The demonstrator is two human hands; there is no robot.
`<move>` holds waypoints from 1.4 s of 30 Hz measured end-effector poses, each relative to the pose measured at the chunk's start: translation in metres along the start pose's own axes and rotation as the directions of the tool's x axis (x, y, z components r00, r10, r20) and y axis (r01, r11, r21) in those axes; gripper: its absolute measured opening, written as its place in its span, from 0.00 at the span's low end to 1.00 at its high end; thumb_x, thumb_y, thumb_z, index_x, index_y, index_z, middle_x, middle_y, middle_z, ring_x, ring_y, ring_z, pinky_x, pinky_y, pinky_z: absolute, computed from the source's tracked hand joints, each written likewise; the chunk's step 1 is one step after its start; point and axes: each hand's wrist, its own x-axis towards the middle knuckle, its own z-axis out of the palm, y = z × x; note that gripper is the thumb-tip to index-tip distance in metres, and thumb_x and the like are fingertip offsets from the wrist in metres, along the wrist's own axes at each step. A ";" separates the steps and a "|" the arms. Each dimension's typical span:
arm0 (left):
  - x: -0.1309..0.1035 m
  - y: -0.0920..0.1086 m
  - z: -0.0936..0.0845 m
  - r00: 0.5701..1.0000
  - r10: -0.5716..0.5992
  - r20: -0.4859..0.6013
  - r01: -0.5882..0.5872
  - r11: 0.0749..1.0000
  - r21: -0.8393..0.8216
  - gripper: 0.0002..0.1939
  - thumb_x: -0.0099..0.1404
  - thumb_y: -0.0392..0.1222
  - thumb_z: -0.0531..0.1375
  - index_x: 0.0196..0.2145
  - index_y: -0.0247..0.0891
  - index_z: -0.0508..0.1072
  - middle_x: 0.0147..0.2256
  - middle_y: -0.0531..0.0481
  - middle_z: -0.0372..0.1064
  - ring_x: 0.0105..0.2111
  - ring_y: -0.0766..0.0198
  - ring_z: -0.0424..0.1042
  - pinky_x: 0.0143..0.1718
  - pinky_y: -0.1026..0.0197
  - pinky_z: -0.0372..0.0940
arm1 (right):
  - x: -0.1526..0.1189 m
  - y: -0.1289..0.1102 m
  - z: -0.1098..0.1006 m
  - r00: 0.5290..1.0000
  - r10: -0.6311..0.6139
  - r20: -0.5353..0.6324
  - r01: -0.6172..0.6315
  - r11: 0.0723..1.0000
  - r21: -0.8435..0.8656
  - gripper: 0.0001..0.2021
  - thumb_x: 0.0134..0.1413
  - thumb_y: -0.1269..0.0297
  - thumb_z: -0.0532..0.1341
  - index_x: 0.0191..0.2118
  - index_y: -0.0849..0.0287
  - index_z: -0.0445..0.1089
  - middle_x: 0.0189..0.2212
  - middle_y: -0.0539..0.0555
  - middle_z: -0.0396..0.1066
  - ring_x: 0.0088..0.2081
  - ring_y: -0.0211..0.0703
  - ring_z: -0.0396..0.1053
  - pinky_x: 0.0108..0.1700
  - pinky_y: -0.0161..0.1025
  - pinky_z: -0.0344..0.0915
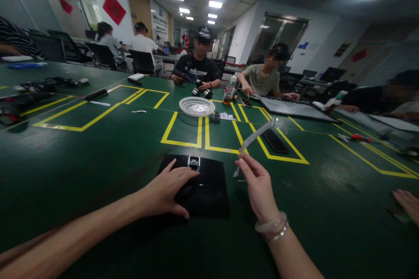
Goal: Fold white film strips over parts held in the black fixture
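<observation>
A black panel (209,200) is set on the green tabletop (114,174), directly in front of the wearer, w/ a metal-rimmed fitting (194,163) seen near its far edge. The L hand (173,187) is laid over the L part of the panel, fingers spread & nothing gripped; the fingertips are placed close to the fitting, the thumb nearer the wearer. By the R hand (258,183), a clear strip (257,136) is pinched btwn thumb & fingers, held up just R of the panel, its long end pointed away & to the R. Two bracelets (277,229) are worn on the R wrist.

Beyond, the tabletop is marked off w/ yellow tape (181,144). A dark phone-like slab (275,141) is seen lying btwn two of the lines. Farther back, a white slotted basket (186,106) is placed near center, w/ a bottle (227,96) of amber liquid stood to its R. Across the tabletop, a co-worker in a dark shirt (196,67) is seated behind the basket; to the R, another in a pale shirt (263,78) is positioned by a large grey sheet (297,109). At the far R edge, a third person's hand (407,205) is partly shown.
</observation>
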 end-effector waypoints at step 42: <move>0.003 0.001 -0.005 1.000 -0.004 0.008 0.003 0.999 0.054 0.54 0.50 0.59 0.72 0.65 0.33 0.55 0.59 0.37 0.61 0.58 0.47 0.63 0.68 0.43 0.41 | -0.023 -0.013 0.008 0.647 -0.505 0.571 0.730 0.194 -0.656 0.10 0.60 0.66 0.59 0.44 0.49 0.75 0.41 0.53 0.74 0.45 0.50 0.69 0.57 0.56 0.50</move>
